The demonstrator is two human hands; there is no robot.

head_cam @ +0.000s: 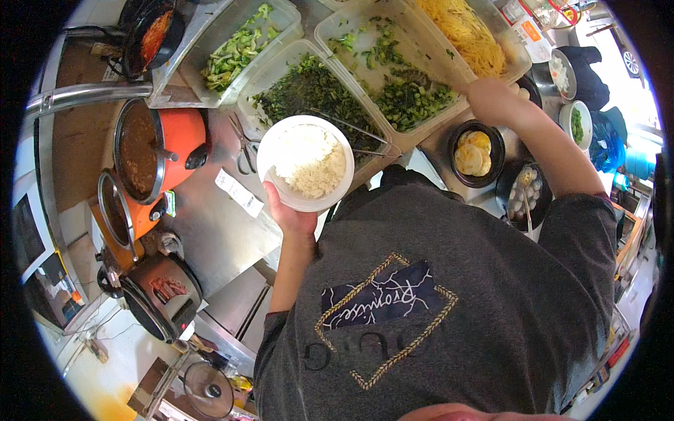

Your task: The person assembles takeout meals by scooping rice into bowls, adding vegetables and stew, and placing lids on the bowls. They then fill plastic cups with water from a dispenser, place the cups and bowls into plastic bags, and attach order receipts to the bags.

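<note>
My left hand [292, 216] holds a round white bowl [267, 181] of white rice from below, its thumb against the side. Beyond the bowl stands a clear plastic container [247, 105] of dark chopped greens, with metal tongs [363, 126] lying across its near corner. My right hand [489, 100] is blurred above the near right edge of a second clear container [466, 63] of chopped greens; whether it grips anything there cannot be told. Close to that hand are a container [518, 58] of yellow shreds and a black bowl [458, 173] of fried eggs.
On the left stand orange cookers [184, 134] with brown contents, a dark electric cooker [184, 294] and a black pan [176, 39] of red sauce. Scissors [245, 152] and a printed slip [239, 192] lie on the metal counter [210, 242]. At right, a pan [500, 192] holds pale round pieces and a spoon [526, 202].
</note>
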